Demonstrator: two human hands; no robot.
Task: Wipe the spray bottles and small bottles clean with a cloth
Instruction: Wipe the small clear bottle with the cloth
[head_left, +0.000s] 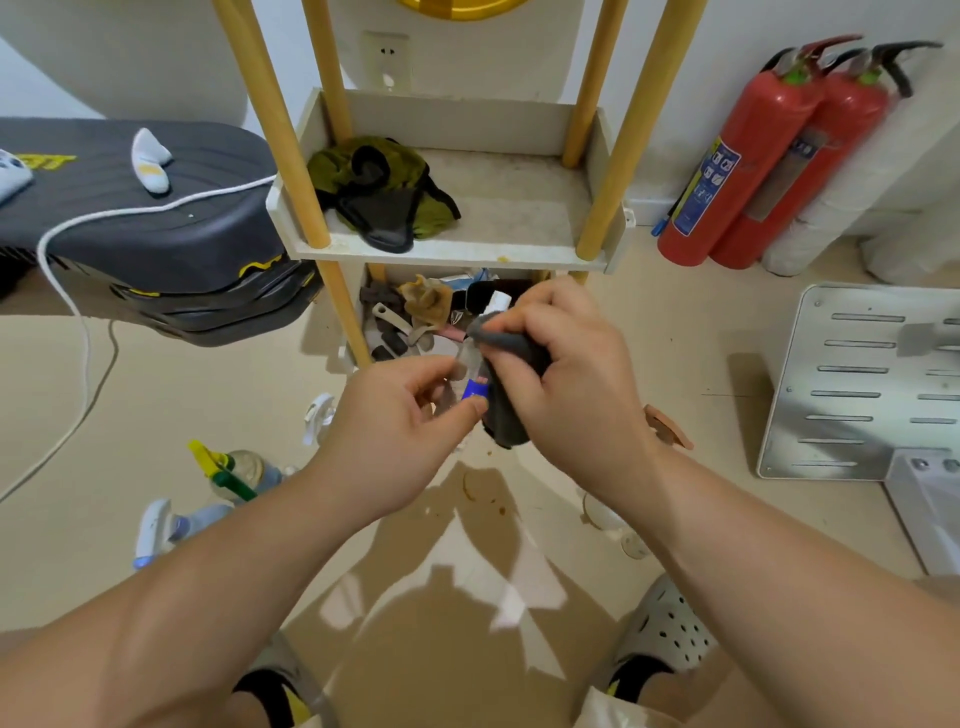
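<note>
My left hand (400, 431) pinches a small clear bottle (470, 364) near its blue part (475, 388). A dark grey cloth (511, 374) is gripped in my right hand (566, 374) and pressed against the bottle's upper side; the bottle's white cap (500, 301) pokes out above my fingers. Both hands hover over the floor in front of a shelf unit. On the floor at the left lie a spray bottle with a yellow and green trigger (228, 470), one with a white trigger (166, 527) and a white spray head (319, 415).
The wooden-legged shelf unit (447, 249) holds a green and black garment (384, 187); clutter fills its bottom level. Two red fire extinguishers (753, 161) stand at the right wall. A metal plate (852, 379) lies on the right floor, grey cases and a white cable (72, 291) at the left.
</note>
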